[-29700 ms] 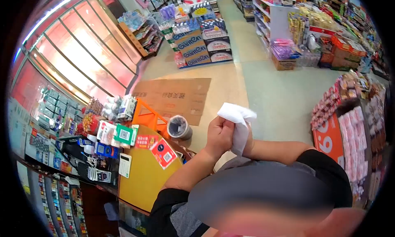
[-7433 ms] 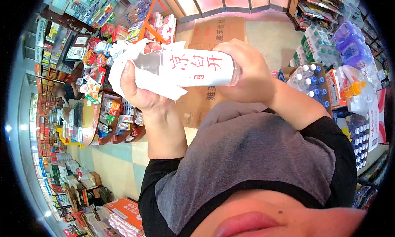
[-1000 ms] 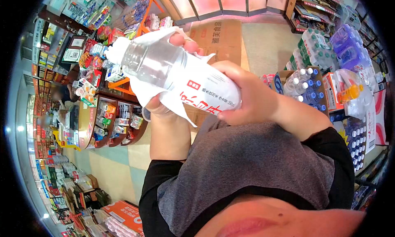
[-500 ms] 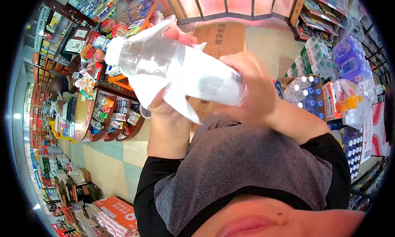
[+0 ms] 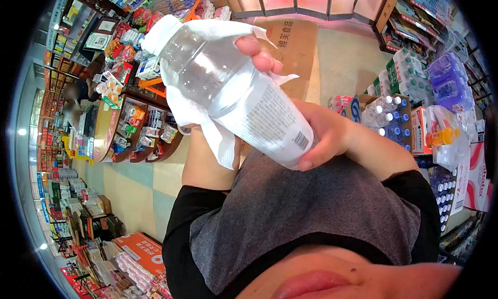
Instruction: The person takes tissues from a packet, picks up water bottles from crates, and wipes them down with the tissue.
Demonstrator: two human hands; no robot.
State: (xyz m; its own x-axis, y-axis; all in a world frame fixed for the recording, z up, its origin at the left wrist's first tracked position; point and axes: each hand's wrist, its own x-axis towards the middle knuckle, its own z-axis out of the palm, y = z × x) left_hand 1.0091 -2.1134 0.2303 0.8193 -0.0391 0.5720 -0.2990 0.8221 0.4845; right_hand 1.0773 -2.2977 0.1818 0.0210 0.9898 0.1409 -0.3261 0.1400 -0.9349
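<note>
A clear plastic bottle (image 5: 275, 117) with a white cap and a white printed label hangs tilted before my chest, cap to the upper left. Behind it my left hand (image 5: 261, 55) is closed around the bottle through a white tissue (image 5: 181, 99); only some fingertips show past the far side. The tissue wraps the back of the upper part, and its loose corners stick out. My right hand (image 5: 329, 133) grips the bottle's base, thumb on the near side beside the barcode. Its other fingers are mostly hidden behind the bottle.
A flattened cardboard sheet (image 5: 303, 44) lies on the tiled floor ahead. Bottle packs (image 5: 407, 73) and an open box of bottles (image 5: 386, 114) stand at right. A curved counter (image 5: 116, 138) with shelved goods is at left; a person (image 5: 78, 91) is beyond it.
The bottle has tilted more steeply, its cap rising and its base dropping. It has rolled so the label's text and barcode face me. My right hand has moved lower with the base.
</note>
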